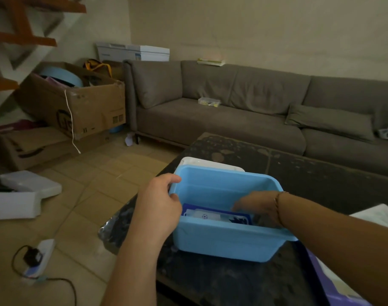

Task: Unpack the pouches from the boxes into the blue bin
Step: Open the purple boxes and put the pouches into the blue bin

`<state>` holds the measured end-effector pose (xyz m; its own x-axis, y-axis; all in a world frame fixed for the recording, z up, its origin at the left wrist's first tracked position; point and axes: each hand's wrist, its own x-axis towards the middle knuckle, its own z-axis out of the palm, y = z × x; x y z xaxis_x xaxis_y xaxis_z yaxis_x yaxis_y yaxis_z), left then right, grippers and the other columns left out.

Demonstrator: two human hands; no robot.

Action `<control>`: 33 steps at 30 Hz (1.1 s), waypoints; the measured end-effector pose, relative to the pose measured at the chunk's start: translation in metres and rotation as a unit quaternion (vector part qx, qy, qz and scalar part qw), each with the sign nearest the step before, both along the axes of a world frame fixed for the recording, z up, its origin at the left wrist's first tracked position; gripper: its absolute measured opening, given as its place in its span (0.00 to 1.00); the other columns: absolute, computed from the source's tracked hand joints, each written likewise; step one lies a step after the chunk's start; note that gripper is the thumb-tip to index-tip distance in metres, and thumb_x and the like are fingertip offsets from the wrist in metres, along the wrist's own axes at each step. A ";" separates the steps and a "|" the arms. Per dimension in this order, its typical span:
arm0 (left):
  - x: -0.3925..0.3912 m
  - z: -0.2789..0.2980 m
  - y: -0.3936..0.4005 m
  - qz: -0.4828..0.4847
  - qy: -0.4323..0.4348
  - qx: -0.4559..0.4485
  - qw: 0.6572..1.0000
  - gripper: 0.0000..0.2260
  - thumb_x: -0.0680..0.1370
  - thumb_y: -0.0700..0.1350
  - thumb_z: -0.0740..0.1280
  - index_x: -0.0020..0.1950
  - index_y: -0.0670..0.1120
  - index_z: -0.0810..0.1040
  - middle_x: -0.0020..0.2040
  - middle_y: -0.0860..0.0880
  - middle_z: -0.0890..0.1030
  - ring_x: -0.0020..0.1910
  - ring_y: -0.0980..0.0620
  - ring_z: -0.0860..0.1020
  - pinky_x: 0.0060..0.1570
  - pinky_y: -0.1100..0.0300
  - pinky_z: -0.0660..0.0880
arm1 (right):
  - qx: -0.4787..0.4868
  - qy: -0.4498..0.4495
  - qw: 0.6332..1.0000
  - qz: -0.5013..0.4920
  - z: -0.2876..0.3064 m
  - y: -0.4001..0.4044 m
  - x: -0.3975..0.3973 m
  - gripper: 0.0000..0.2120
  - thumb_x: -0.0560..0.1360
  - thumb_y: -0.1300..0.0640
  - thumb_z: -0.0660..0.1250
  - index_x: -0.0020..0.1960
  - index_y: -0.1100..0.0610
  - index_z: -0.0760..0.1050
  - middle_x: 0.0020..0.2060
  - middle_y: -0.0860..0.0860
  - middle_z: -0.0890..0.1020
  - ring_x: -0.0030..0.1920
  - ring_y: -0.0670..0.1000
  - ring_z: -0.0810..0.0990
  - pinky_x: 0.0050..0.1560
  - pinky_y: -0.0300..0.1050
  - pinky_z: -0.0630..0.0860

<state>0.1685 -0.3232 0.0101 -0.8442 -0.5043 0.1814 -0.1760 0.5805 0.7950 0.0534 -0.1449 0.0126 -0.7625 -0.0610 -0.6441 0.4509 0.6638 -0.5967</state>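
The blue bin is set near the left edge of the dark bench, and its left rim is gripped by the left hand, thumb over the lip and fingers curled round the outside. The right hand is reached down inside the bin, where a blue and white pouch lies against the near wall.

The bin could be tipped or dragged toward the bench edge if the right hand were pressed hard against the near wall, or if the left grip were let go; the bin looks light and is steadied only at one side. The pouch could be creased if it were pushed flat while wedged upright against the wall.

Much is concealed. The right fingers are sunk behind the near wall and darkened, so whether they are clasped on the pouch or merely resting on it cannot be told. The number of pouches in the bin cannot be counted. A purple box at the lower right is cut off by the frame, its contents unseen. A white lid is largely hidden behind the bin.
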 end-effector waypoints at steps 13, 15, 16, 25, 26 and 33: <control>-0.002 0.006 0.031 0.058 0.086 -0.137 0.985 0.14 0.79 0.49 0.66 0.64 0.51 0.77 0.61 0.50 0.79 0.57 0.51 0.76 0.51 0.56 0.73 | 0.031 0.341 0.928 0.145 0.090 0.053 0.046 0.22 0.75 0.46 0.69 0.67 0.50 0.72 0.57 0.49 0.80 0.55 0.50 0.80 0.57 0.51 0.78; 0.005 0.011 0.068 -0.004 0.223 -0.148 0.963 0.11 0.78 0.49 0.65 0.59 0.50 0.78 0.57 0.52 0.79 0.56 0.56 0.75 0.53 0.62 0.70 | -0.033 0.392 0.913 0.111 0.103 0.095 0.072 0.18 0.74 0.47 0.69 0.64 0.46 0.73 0.54 0.45 0.82 0.51 0.47 0.82 0.53 0.48 0.79; 0.008 0.010 0.089 -0.082 0.273 -0.151 0.947 0.10 0.78 0.48 0.66 0.58 0.49 0.79 0.55 0.52 0.80 0.54 0.57 0.75 0.53 0.65 0.70 | -0.061 0.415 0.904 0.075 0.103 0.117 0.086 0.15 0.74 0.48 0.68 0.61 0.45 0.75 0.50 0.44 0.84 0.48 0.45 0.84 0.50 0.48 0.80; 0.008 -0.074 0.208 -0.529 0.047 -0.364 0.765 0.26 0.79 0.55 0.65 0.76 0.53 0.63 0.78 0.54 0.61 0.76 0.54 0.55 0.75 0.53 0.56 | 0.001 0.345 0.917 -0.201 -0.035 0.251 0.143 0.06 0.75 0.57 0.69 0.50 0.48 0.79 0.37 0.49 0.84 0.39 0.51 0.83 0.41 0.48 0.80; 0.007 -0.076 0.209 -0.523 0.039 -0.371 0.767 0.27 0.80 0.55 0.64 0.77 0.54 0.60 0.78 0.55 0.59 0.77 0.56 0.53 0.75 0.54 0.53 | 0.008 0.336 0.919 -0.203 -0.044 0.256 0.146 0.06 0.75 0.57 0.69 0.50 0.48 0.79 0.37 0.48 0.84 0.38 0.50 0.83 0.40 0.47 0.80; 0.001 -0.084 0.209 -0.503 0.062 -0.371 0.778 0.22 0.82 0.54 0.61 0.76 0.57 0.64 0.75 0.59 0.66 0.74 0.61 0.61 0.73 0.62 0.56 | 0.080 0.377 0.911 -0.146 -0.063 0.268 0.157 0.08 0.74 0.53 0.71 0.51 0.44 0.77 0.36 0.44 0.82 0.38 0.42 0.81 0.37 0.35 0.75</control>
<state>0.1691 -0.1144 -0.0735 -0.6962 0.6838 0.2183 0.7163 0.6816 0.1493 0.2104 0.1231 -0.0500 -0.9609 0.2633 0.0856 0.1244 0.6871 -0.7159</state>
